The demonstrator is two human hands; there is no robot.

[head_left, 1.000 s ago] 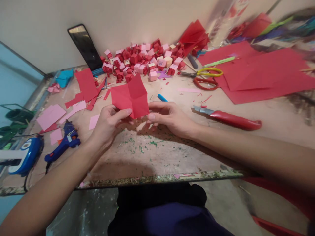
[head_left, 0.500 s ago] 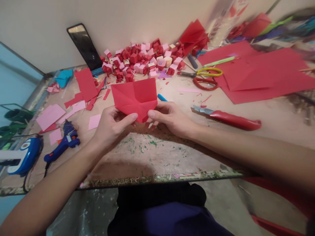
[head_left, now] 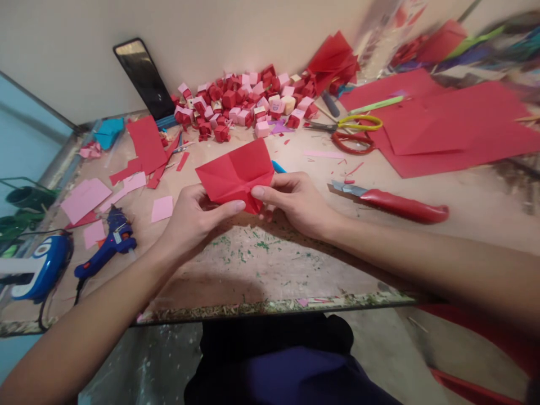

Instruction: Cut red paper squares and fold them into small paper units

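A sheet of red paper [head_left: 238, 169] with crossing crease lines is held above the table in both hands. My left hand [head_left: 206, 211] grips its lower left side, thumb on top and fingers hidden behind. At the lower right, my right hand [head_left: 295, 202] pinches the paper with its thumb near where the creases meet. The near edge of the sheet is bent under the thumbs. Behind my right hand a blue pen-like stick [head_left: 278, 167] shows only its tip.
Small red and pink paper cubes [head_left: 240, 101] are heaped by the wall beside a leaning phone [head_left: 145, 79]. A red-handled knife [head_left: 400, 205], scissors [head_left: 358, 124] and red sheets [head_left: 442, 129] lie right. Left are a blue glue gun [head_left: 112, 242] and pink paper pieces [head_left: 86, 199].
The red paper has tilted, its right side rising and its left top corner dropping. My right thumb stays pressed near the creases; my left hand has shifted slightly right.
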